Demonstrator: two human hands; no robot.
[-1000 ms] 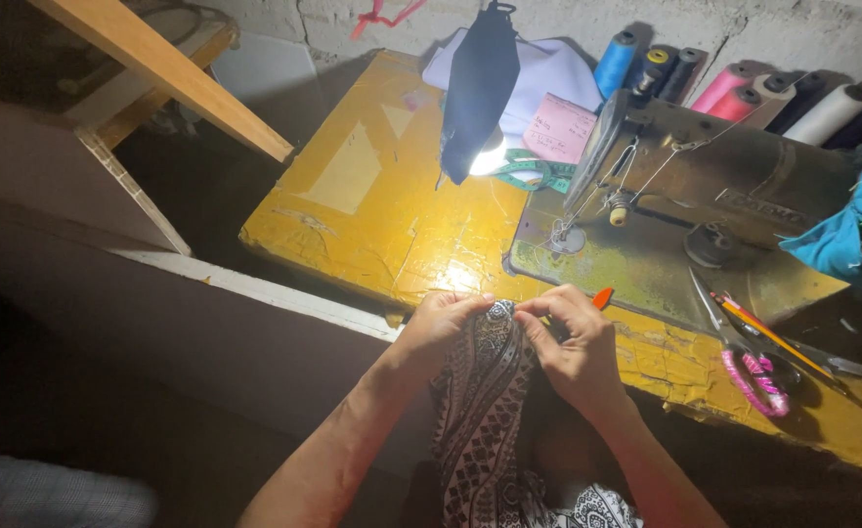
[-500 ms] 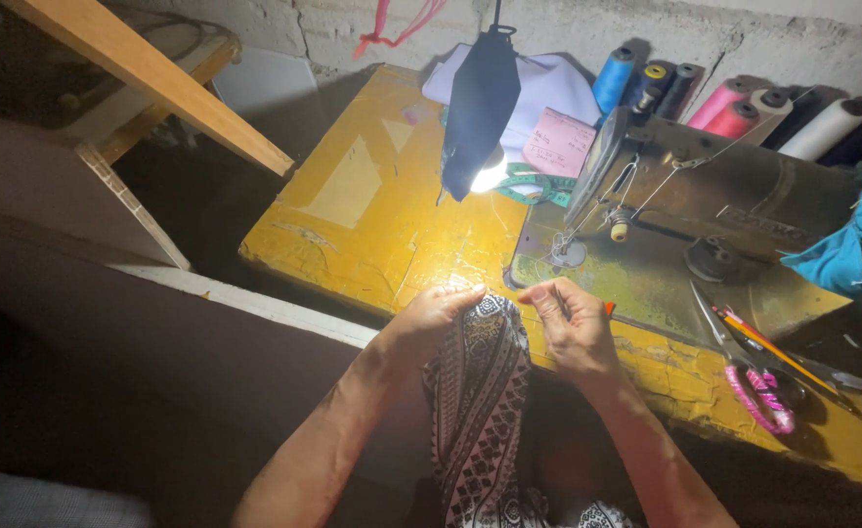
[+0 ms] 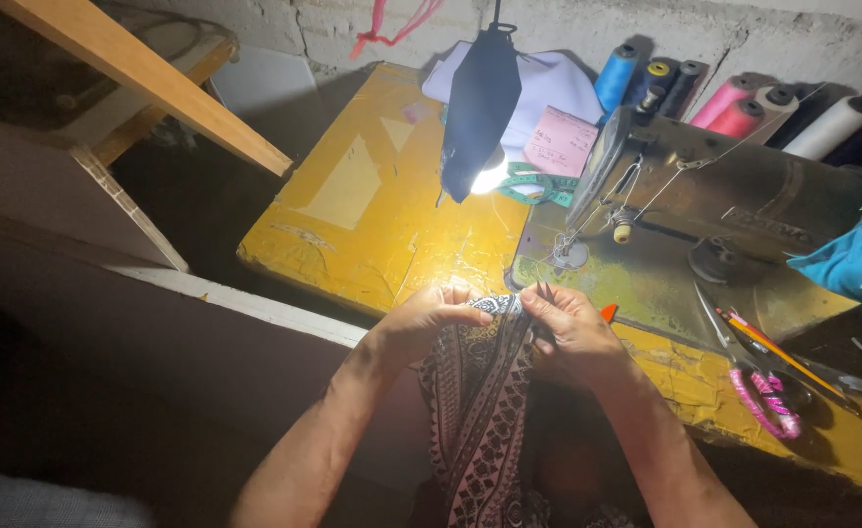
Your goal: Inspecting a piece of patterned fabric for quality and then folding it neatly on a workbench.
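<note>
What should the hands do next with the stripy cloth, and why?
Probably lift the patterned cloth up onto the yellow table, towards the sewing machine. Both the left hand and the right hand pinch its top edge at the table's near rim, while most of the cloth hangs below, short of the needle.

2 hands [image 3: 431,318], 1 patterned cloth [image 3: 480,401], 1 sewing machine [image 3: 734,205], 1 scissors [image 3: 758,376]
</note>
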